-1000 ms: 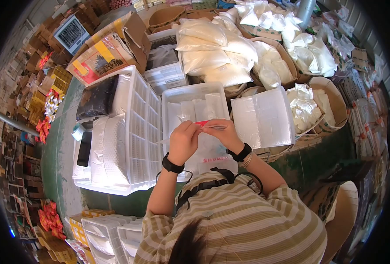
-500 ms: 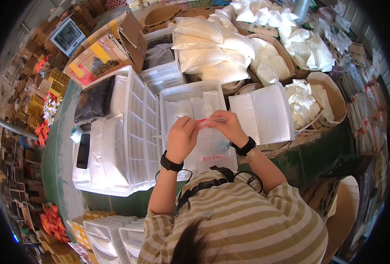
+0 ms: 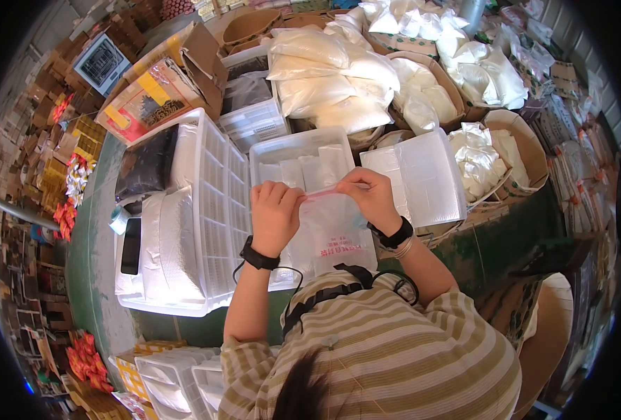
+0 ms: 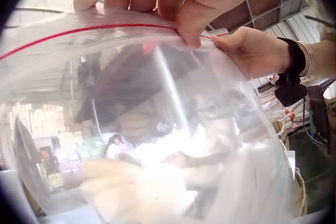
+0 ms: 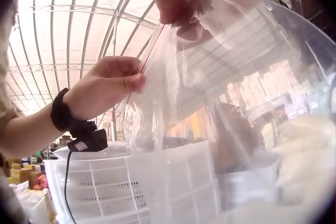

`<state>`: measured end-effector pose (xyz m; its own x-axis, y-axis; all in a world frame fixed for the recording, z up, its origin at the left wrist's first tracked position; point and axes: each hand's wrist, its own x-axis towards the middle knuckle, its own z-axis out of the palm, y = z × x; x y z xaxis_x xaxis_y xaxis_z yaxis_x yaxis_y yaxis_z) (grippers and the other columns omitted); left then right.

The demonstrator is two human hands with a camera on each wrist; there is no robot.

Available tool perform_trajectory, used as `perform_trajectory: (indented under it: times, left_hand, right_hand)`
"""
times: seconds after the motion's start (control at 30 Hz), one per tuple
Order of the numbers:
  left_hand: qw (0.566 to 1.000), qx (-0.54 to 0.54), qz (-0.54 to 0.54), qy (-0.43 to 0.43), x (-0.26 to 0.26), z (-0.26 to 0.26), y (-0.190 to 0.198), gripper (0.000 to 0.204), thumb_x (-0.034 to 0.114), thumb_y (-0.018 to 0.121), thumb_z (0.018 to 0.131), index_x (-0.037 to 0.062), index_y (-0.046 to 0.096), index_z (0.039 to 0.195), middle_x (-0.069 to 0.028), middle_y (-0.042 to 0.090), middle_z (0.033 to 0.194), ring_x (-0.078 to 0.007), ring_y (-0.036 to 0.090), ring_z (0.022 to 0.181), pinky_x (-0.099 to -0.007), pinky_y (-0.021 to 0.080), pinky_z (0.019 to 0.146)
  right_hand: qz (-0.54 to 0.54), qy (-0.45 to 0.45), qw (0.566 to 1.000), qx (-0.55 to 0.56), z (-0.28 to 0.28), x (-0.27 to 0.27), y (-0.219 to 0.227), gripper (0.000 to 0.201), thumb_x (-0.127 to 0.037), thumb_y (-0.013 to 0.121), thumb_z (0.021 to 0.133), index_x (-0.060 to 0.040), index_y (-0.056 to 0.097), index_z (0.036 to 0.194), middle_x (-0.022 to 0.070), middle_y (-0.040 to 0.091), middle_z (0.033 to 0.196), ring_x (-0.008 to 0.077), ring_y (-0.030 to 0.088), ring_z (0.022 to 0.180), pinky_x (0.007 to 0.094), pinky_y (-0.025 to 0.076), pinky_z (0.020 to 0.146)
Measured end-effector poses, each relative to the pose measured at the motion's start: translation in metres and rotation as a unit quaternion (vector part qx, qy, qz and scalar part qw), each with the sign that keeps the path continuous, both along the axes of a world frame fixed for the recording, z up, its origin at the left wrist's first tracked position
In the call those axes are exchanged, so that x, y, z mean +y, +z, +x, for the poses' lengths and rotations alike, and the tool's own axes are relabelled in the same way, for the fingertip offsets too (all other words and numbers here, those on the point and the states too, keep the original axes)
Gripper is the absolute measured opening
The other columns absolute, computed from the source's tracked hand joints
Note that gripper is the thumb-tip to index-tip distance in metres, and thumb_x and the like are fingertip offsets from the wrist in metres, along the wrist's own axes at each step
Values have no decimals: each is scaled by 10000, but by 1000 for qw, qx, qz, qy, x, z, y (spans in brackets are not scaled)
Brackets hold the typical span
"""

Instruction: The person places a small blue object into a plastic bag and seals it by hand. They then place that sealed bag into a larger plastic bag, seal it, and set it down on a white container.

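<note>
Between both hands hangs a clear zip-lock bag (image 3: pixel 335 217) with red print on its lower part. A red zip line (image 4: pixel 94 27) runs along its top edge in the left wrist view. My left hand (image 3: pixel 275 217) pinches the left part of that edge between thumb and fingers. At the right part, my right hand (image 3: pixel 372 194) pinches the same edge, its thumb and fingers also on the film in the right wrist view. The bag looks puffed out and see-through. Below it stands a white plastic crate (image 3: pixel 256 148) with white wrapped packs (image 3: pixel 293 171) inside.
On the left a tall white crate (image 3: pixel 223 164) holds white padded packs, with a phone (image 3: pixel 131 246) and a tape roll (image 3: pixel 119 220) on it. A white slab-like pack (image 3: pixel 422 178) lies to the right. Behind are large cream-coloured bags (image 3: pixel 331 80) and a cardboard box (image 3: pixel 156 91).
The hands have moved apart along the bag's top edge, left hand to the left, right hand slightly right. The zip edge, bunched earlier, is now stretched between them.
</note>
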<state>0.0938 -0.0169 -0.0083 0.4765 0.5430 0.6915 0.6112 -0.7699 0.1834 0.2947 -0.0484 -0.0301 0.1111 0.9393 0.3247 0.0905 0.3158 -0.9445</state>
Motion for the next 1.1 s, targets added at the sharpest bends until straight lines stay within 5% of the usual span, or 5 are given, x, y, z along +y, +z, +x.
perform_trajectory:
  times: [0.63, 0.7, 0.83, 0.97, 1.1]
  left_hand:
    - [978, -57, -153, 128, 8, -72, -25, 138, 80, 674, 728, 69, 610, 851, -44, 593, 817, -225, 528, 837, -356, 378, 795]
    - [907, -246, -337, 62, 8, -73, -33, 185, 99, 683, 742, 46, 617, 907, -45, 625, 869, -204, 547, 918, -349, 400, 832]
    - [836, -293, -455, -89, 1, -37, -62, 281, 147, 656, 806, -10, 571, 1023, -59, 644, 927, -166, 574, 947, -299, 436, 839]
    - [673, -338, -644, -137, 21, -36, -135, 231, 178, 576, 879, -1, 557, 1022, -84, 646, 948, -162, 613, 877, -273, 466, 812]
    - [558, -446, -684, -145, 16, -28, -137, 188, 209, 521, 915, 32, 575, 948, -82, 642, 924, -156, 622, 823, -282, 491, 745]
  right_hand:
    - [-27, 43, 993, 107, 38, -2, 35, 76, -42, 600, 833, 32, 589, 848, 91, 640, 778, 178, 643, 770, 287, 520, 723]
    - [-40, 82, 987, 136, 41, 2, 36, 90, -49, 582, 849, 34, 575, 881, 109, 642, 793, 209, 654, 778, 313, 533, 725]
    - [-89, 143, 967, 190, 36, 9, 25, 146, -73, 574, 858, 26, 553, 964, 139, 640, 893, 233, 647, 842, 331, 534, 754]
    - [-74, 173, 957, 221, 33, 22, 7, 326, -90, 625, 821, 14, 517, 1111, 159, 599, 1077, 227, 589, 1010, 337, 494, 847]
    - [-104, 290, 951, -17, 46, 25, -55, 525, -91, 685, 765, -8, 463, 1234, 132, 570, 1160, 166, 544, 1046, 310, 454, 883]
